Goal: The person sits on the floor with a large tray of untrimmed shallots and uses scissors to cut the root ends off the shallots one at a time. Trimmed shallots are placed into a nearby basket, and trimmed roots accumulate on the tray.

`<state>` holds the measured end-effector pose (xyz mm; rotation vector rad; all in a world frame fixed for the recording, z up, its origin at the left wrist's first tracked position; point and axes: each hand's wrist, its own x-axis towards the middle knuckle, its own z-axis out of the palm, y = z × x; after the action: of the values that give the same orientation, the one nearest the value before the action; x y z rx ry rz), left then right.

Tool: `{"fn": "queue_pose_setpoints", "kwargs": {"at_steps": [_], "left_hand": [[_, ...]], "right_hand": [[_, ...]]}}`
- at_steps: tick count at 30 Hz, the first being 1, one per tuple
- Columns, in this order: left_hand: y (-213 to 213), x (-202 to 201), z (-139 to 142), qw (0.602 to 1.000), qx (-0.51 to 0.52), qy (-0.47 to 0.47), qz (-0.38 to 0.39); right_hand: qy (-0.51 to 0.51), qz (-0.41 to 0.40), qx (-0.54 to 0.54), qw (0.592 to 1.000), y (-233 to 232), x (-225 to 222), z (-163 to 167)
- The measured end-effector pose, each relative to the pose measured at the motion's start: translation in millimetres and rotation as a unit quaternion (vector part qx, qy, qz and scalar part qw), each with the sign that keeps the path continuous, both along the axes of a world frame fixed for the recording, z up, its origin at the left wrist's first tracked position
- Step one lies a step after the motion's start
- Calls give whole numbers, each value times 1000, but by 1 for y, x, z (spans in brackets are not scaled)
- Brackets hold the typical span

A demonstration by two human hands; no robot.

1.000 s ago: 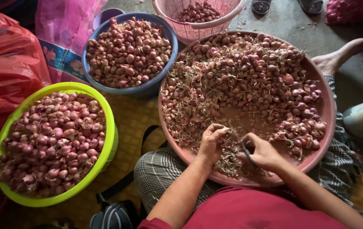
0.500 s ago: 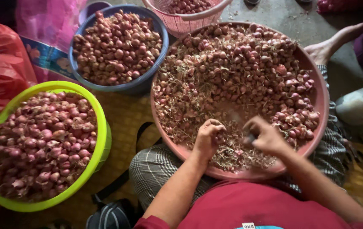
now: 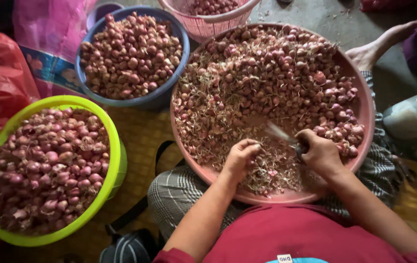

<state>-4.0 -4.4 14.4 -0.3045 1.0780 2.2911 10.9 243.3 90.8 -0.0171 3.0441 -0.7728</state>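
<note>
1. Resting on the lap, a wide pink basin [image 3: 364, 100] holds shallots [image 3: 286, 73] and dry trimmings;
2. left hand [image 3: 240, 157] has fingers curled together among the trimmings;
3. right hand [image 3: 319, 152] is clamped on a knife [image 3: 282, 134];
4. green tub [image 3: 113, 160] and blue tub [image 3: 135, 100] sit well left.

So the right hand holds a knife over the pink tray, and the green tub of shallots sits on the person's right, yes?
Not quite. The head view shows the green tub on the person's left. The right hand does hold a knife over the pink tray.
</note>
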Motion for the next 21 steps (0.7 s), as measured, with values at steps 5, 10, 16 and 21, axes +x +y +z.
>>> {"fn": "queue_pose_setpoints", "kwargs": {"at_steps": [5,10,16,21], "left_hand": [[14,7,2,996,-60,26,-55],[11,8,-1,998,-7,9,-66],[9,8,-3,998,42,7,-49],[11,6,-5,999,39,20,20]], "right_hand": [[-201,-54,-402,892,-20,-5,8],[-102,37,-482,870,-49,0,-4],[-84,28,-526,846,-45,1,-5],[-135,34,-410,902,-30,-8,13]]}}
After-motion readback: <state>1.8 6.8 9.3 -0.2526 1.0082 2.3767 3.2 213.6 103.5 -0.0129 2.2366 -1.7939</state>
